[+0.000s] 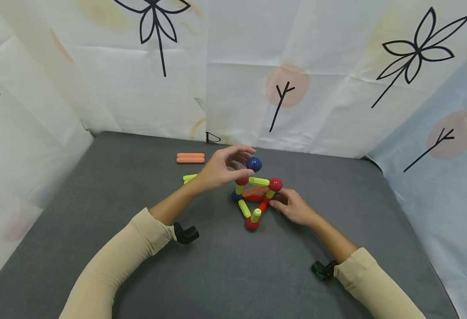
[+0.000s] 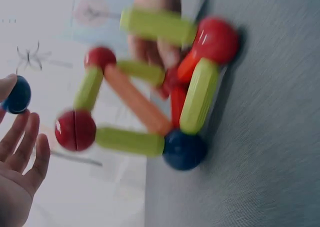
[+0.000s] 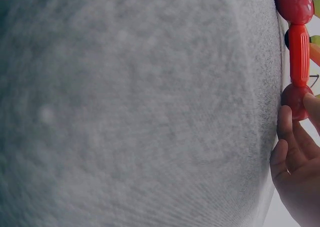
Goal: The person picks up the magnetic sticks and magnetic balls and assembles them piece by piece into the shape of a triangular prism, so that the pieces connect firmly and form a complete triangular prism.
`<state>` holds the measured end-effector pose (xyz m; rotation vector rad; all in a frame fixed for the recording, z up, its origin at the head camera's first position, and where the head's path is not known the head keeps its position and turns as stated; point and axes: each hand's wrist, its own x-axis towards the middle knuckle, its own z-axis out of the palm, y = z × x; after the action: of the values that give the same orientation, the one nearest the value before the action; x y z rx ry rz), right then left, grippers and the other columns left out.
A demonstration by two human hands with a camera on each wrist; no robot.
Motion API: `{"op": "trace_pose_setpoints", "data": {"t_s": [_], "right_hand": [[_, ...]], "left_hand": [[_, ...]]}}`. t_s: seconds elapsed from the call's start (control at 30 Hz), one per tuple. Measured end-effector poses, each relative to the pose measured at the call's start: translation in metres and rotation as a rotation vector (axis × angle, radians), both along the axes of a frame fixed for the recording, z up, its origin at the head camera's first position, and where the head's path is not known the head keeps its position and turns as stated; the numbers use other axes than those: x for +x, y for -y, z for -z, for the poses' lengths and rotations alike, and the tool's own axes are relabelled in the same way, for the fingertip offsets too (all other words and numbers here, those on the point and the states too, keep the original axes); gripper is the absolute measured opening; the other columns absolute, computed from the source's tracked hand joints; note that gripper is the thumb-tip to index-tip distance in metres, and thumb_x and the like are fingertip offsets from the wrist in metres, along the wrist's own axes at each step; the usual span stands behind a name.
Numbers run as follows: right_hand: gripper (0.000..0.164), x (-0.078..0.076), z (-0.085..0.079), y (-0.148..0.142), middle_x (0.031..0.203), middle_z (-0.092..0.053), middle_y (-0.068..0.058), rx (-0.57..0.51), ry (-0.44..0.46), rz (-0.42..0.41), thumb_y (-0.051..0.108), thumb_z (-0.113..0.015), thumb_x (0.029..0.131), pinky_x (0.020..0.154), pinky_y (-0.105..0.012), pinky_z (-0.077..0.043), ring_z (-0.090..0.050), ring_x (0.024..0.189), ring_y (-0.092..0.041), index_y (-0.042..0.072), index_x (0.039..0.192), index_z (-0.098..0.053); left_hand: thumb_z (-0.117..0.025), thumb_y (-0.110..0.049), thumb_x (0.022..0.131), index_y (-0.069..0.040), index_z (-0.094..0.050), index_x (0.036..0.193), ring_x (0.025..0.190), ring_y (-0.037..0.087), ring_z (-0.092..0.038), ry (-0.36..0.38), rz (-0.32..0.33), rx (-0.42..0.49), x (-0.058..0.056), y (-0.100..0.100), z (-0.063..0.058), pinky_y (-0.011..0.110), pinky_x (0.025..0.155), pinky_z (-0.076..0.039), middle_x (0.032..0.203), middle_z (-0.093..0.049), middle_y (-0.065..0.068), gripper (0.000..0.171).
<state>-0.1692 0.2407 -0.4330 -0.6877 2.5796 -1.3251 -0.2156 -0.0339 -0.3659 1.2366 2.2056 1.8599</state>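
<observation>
My left hand pinches a dark blue ball between thumb and fingertips, above the back left corner of a ball-and-rod frame. That frame stands on the table with a triangular base of rods and balls. A blue ball and a red ball form two base corners. My right hand grips the third corner, a red ball, at the end of a red rod. Two upper red balls carry a yellow-green rod between them. An orange rod runs diagonally. From the front ball another yellow-green rod rises with its top end bare.
Two orange rods lie side by side at the back left of the grey table. Yellow-green rods lie near them, partly behind my left forearm. A patterned white cloth hangs behind the table.
</observation>
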Motion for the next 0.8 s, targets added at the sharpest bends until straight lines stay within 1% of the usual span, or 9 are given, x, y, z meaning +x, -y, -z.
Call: {"op": "trace_pose_setpoints", "data": {"t_s": [0.13,0.2,0.3,0.37,0.43,0.5,0.67,0.8], "right_hand": [[0.031,0.000,0.001,-0.001,0.116,-0.067,-0.019,-0.013,-0.003,0.000,0.001,-0.063,0.096,0.081,-0.031,-0.050,-0.062,0.096,-0.027,-0.005,0.126,-0.061],[0.031,-0.001,0.002,-0.001,0.114,-0.067,-0.018,-0.016,-0.005,-0.001,0.001,-0.064,0.096,0.080,-0.030,-0.050,-0.062,0.094,-0.026,-0.005,0.126,-0.061],[0.031,-0.001,0.003,-0.002,0.113,-0.067,-0.017,-0.013,-0.009,-0.006,0.002,-0.063,0.096,0.079,-0.030,-0.050,-0.061,0.093,-0.025,-0.005,0.127,-0.061],[0.032,-0.001,0.003,-0.001,0.113,-0.067,-0.017,-0.012,-0.007,-0.007,0.002,-0.063,0.096,0.078,-0.031,-0.050,-0.062,0.093,-0.025,-0.005,0.127,-0.060],[0.032,0.000,0.003,-0.001,0.115,-0.067,-0.017,-0.012,-0.003,-0.008,0.002,-0.063,0.097,0.080,-0.032,-0.051,-0.063,0.096,-0.025,-0.005,0.128,-0.060],[0.032,0.000,0.002,-0.001,0.116,-0.067,-0.018,-0.013,-0.002,-0.008,0.002,-0.063,0.097,0.081,-0.033,-0.051,-0.063,0.097,-0.026,-0.006,0.128,-0.059],[0.032,0.000,0.002,-0.001,0.117,-0.067,-0.018,-0.007,-0.012,-0.014,0.003,-0.062,0.097,0.084,-0.038,-0.051,-0.062,0.096,-0.026,-0.005,0.128,-0.060],[0.032,0.001,0.001,-0.001,0.118,-0.067,-0.018,-0.002,-0.025,-0.019,0.003,-0.062,0.097,0.087,-0.041,-0.051,-0.063,0.099,-0.027,-0.005,0.128,-0.060]], "left_hand": [[-0.076,-0.006,0.087,-0.005,-0.063,0.125,0.096,0.015,-0.063,-0.026,0.090,-0.073,0.022,0.000,0.002,0.036,0.081,-0.056,0.109,-0.067,0.004,0.040],[-0.077,-0.008,0.087,-0.005,-0.064,0.122,0.093,0.013,-0.063,-0.042,0.130,-0.099,0.028,-0.002,0.006,0.039,0.081,-0.056,0.108,-0.068,0.003,0.038],[-0.078,-0.007,0.086,-0.005,-0.065,0.120,0.094,0.014,-0.064,-0.050,0.162,-0.119,0.037,-0.004,0.010,0.039,0.083,-0.057,0.110,-0.068,0.004,0.037],[-0.078,-0.007,0.085,-0.004,-0.065,0.120,0.096,0.013,-0.064,-0.057,0.176,-0.130,0.041,-0.006,0.014,0.041,0.083,-0.057,0.111,-0.068,0.005,0.037],[-0.078,-0.006,0.085,-0.003,-0.065,0.120,0.098,0.012,-0.064,-0.056,0.182,-0.146,0.044,-0.009,0.016,0.040,0.084,-0.057,0.113,-0.067,0.006,0.037],[-0.078,-0.007,0.085,-0.002,-0.065,0.120,0.099,0.010,-0.064,-0.060,0.186,-0.165,0.046,-0.011,0.020,0.041,0.083,-0.057,0.114,-0.067,0.008,0.038],[-0.078,-0.008,0.086,-0.003,-0.065,0.122,0.101,0.011,-0.063,-0.057,0.168,-0.235,0.049,-0.011,0.027,0.037,0.082,-0.058,0.119,-0.066,0.007,0.038],[-0.077,-0.010,0.087,-0.003,-0.064,0.125,0.102,0.011,-0.062,-0.059,0.160,-0.265,0.050,-0.011,0.028,0.037,0.082,-0.057,0.125,-0.065,0.006,0.041]]}}
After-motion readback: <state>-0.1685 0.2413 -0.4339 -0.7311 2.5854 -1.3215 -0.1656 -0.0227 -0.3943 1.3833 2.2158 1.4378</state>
